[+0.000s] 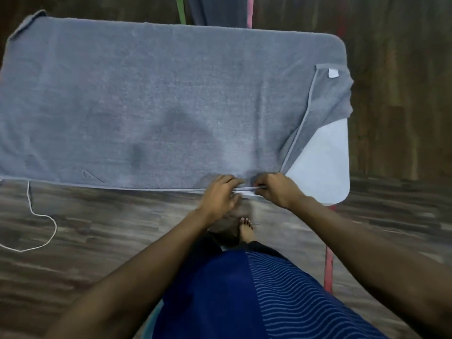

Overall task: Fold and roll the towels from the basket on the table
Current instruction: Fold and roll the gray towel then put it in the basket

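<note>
White cord (44, 231) is lying looped on the wooden floor (97, 241), far left of the fingers and below the towel's near edge.

Grey towel (159, 101) is lying spread flat over the table (325, 162). It is covering nearly all of it and stretching away from the fingers to the far side and well off to their left. Its near hem is running along the table's front edge, straight into both hands.

Left hand (220, 194) is gripping that near hem, with its fingers (231, 179) curling over the top of the cloth and the thumb below. The view is slightly blurred here.

Right hand (276, 189) is just beside it, nearly touching. Its fingers (259, 183) are closing in a pinch on the same hem. A short stretch of hem is running taut between the two hands.

Foot (245, 228) is showing on the floor just below the hands.

Right of the fingers, the towel's corner is lying turned back on itself, with a small white label (333, 72) on it up and to the right. The bare white table corner is showing just right of the right hand.
</note>
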Demonstrator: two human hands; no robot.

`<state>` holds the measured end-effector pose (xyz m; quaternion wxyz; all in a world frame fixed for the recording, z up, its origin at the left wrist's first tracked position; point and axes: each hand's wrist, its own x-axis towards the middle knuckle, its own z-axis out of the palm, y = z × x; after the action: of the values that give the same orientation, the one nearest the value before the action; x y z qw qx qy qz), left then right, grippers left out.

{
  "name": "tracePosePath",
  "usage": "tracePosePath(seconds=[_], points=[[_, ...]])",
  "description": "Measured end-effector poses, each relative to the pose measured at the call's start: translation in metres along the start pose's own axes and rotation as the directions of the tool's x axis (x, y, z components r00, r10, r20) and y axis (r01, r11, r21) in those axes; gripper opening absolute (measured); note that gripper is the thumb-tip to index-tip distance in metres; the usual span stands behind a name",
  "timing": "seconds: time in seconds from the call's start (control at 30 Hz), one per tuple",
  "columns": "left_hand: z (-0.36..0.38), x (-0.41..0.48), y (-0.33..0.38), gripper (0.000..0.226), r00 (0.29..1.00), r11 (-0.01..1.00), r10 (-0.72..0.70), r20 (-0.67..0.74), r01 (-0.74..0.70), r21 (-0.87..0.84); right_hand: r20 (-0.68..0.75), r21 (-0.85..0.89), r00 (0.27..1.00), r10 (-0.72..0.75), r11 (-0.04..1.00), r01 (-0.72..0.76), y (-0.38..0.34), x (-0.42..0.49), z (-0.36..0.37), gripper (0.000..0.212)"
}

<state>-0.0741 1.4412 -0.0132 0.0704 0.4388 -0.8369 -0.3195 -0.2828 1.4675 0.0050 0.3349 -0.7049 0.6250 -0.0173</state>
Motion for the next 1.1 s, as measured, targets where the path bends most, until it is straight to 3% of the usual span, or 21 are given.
tracePosePath(seconds=[0.13,0.27,0.47,0.6,0.77,0.83,0.97,1.1], points=[[0.017,0.014,0.030,0.016,0.997,1.000,0.002,0.079,-0.001,-0.020,0.026,0.001,1.000,-0.006,1.000,0.006,0.008,-0.008,0.001,0.015],[0.018,0.006,0.028,0.019,0.994,0.997,0.072,0.085,-0.072,0.006,0.064,-0.211,0.997,0.032,0.977,-0.018,0.039,-0.008,-0.018,0.015],[0.026,0.001,0.021,0.018,0.986,0.996,0.059,0.155,-0.069,0.061,-0.088,-0.433,0.969,0.232,0.867,-0.247,0.093,-0.033,-0.057,0.031],[0.035,0.009,0.031,0.021,0.992,0.987,0.054,0.112,-0.071,0.148,-0.123,-0.341,0.906,0.406,0.840,-0.422,0.106,-0.083,-0.035,0.019],[0.060,0.025,0.076,0.038,0.959,0.957,0.209,0.191,-0.241,0.162,-0.195,-0.156,0.866,0.461,0.857,-0.492,0.078,-0.124,0.002,0.018],[0.073,0.034,0.094,0.040,0.942,0.938,0.256,0.216,-0.296,0.180,-0.212,-0.107,0.864,0.457,0.868,-0.486,0.078,-0.126,0.009,0.023],[0.085,0.045,0.117,0.023,0.941,0.937,0.272,0.201,-0.307,0.167,-0.300,-0.030,0.874,0.383,0.912,-0.410,0.092,-0.131,0.006,0.018],[0.089,0.043,0.122,0.016,0.952,0.950,0.285,0.115,-0.297,0.098,-0.326,-0.129,0.887,0.328,0.914,-0.385,0.118,-0.139,0.005,0.015]])
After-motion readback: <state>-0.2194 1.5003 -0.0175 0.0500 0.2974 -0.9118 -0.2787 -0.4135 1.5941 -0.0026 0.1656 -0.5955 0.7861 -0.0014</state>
